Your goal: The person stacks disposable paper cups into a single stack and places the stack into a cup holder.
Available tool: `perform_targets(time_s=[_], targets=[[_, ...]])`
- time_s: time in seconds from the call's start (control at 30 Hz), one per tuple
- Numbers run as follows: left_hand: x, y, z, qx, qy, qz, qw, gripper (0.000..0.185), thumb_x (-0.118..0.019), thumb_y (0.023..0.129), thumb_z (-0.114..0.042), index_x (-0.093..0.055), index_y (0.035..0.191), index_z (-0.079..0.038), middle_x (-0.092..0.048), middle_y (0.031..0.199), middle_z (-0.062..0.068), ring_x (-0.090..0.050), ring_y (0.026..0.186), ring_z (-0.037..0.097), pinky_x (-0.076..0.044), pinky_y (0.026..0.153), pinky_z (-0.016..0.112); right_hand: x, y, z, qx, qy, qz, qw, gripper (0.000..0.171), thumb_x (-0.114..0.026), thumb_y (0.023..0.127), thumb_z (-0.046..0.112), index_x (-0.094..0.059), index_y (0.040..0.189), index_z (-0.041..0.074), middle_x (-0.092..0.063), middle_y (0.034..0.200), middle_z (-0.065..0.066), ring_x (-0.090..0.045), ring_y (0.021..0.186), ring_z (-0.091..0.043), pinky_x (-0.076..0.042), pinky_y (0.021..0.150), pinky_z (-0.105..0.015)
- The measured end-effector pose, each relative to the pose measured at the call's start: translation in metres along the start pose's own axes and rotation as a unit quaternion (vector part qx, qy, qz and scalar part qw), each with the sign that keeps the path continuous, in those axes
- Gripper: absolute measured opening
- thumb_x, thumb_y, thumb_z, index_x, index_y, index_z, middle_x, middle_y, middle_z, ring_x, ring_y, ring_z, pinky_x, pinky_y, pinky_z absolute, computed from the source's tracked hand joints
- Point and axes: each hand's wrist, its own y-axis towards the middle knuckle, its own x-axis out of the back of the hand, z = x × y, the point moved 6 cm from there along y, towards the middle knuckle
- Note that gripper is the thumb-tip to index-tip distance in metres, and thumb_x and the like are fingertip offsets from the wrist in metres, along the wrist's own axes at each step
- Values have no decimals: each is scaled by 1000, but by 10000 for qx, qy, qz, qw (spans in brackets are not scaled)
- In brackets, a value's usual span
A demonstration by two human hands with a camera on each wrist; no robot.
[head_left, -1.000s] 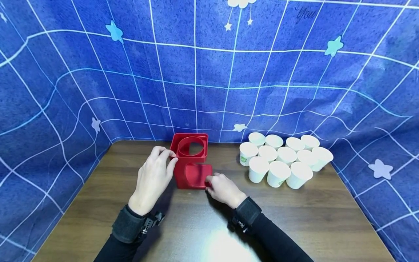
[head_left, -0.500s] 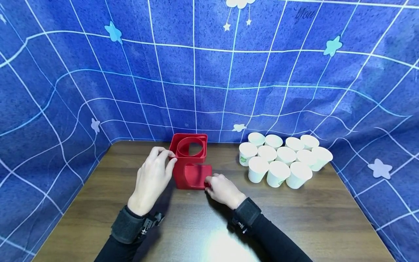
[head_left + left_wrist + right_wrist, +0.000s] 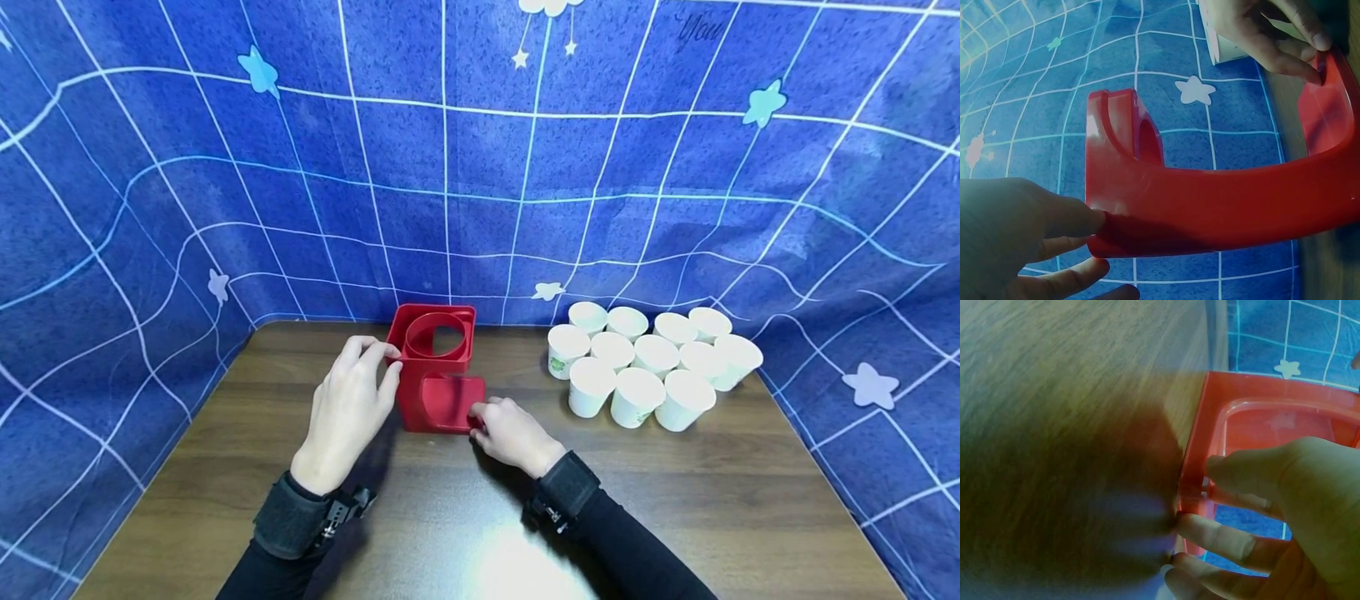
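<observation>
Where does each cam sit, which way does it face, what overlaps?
Head: on the head, facing forward and down at stand, cups, table and cloth; left hand, right hand and sleeves show.
Left wrist: on that wrist, facing the stand; left fingers and right hand show.
Right wrist: on that wrist, facing stand and table; right fingers show.
Both wrist views share the stand and cloth.

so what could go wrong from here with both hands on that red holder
Uneven force could tip or twist the red holder, since the left hand grips its upper part and the right hand its base. If the right hand swings outward, it might topple the closely grouped white cups.
</observation>
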Motion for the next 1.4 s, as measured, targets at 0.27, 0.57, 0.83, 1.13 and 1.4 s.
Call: perform_targets(time_s=[0.27, 0.57, 0.83, 1.13, 1.4], targets=[[5, -5, 0, -86, -158, 113, 9998, 27, -71, 96, -16, -71, 121, -7, -64, 122, 15, -67, 87, 28, -59, 62, 43, -1, -7, 0, 18, -54, 150, 9999, 18, -75, 93, 19, -67, 105, 9, -66, 90, -4, -65, 83, -18, -57, 73, -33], [2, -23, 12, -62, -354, 377, 9986, 54, -71, 96, -17, -53, 145, -2, -62, 139, 20, -64, 123, 38, -56, 93, 57, 6, -35, -2, 160, 236, 352, 9990, 29, -73, 96, 21, -64, 117, 5, -68, 99, -5, -66, 89, -19, -56, 76, -37], [-31, -56, 27, 567, 30, 1195, 9912, 55, -74, 94, -30, -60, 140, -4, -65, 135, 18, -66, 120, 36, -58, 88, 57, 15, -71, -10, 24, 318, 113, 9994, 42, -74, 95, 23, -64, 129, 0, -70, 111, -10, -68, 100, -22, -59, 86, -40], [-70, -88, 7, 483, 297, 1765, 9827, 72, -82, 81, -55, -64, 136, -11, -67, 133, 14, -64, 121, 33, -56, 91, 56, 34, -107, -19, -344, 143, -558, 9977, 56, -82, 88, 28, -64, 133, 0, -69, 123, -14, -65, 117, -30, -54, 100, -46], [-89, -108, -31, 210, 290, 1993, 9793, 102, -81, 69, -71, -51, 151, -17, -58, 145, 13, -52, 136, 39, -52, 96, 60, 54, -135, -21, -716, -235, -1385, 9875, 73, -89, 78, 35, -62, 136, 1, -67, 130, -20, -62, 123, -43, -52, 100, -57]])
